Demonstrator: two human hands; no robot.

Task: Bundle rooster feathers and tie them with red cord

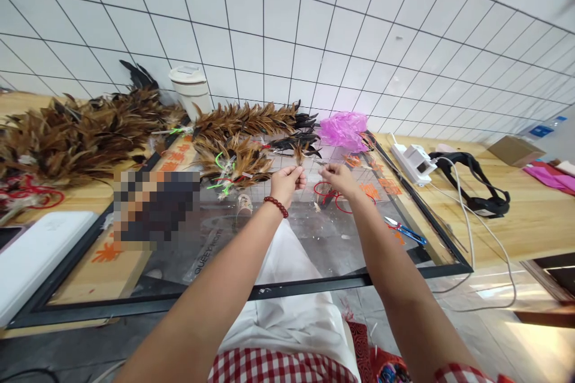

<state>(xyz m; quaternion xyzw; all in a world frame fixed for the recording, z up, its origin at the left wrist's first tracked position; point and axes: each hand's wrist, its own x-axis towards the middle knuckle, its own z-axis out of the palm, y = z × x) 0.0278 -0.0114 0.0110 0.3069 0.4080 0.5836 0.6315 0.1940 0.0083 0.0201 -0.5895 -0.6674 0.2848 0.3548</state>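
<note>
My left hand [288, 182], with a dark red bead bracelet [275, 206] at the wrist, pinches a small bunch of brown feathers [299, 153] by its base, tips pointing up. Beside it, a small gap to the right, my right hand [339, 178] has its fingers pressed together; something thin and pale seems to stick out, too small to name. Under the right hand lie loops of red cord [348, 206] on the glass in a black frame [309, 283]. Behind the hands rest a brown feather strip [247, 119] and a feather bundle [240, 158] with green and red ties.
Blue-handled snips [406, 230] lie on the glass at right. A pink plastic bag [345, 130] and a white lidded cup [191, 91] stand by the tiled wall. Feather garlands [85, 131] cover the left. A power strip [411, 161] and black head strap [478, 182] are at right.
</note>
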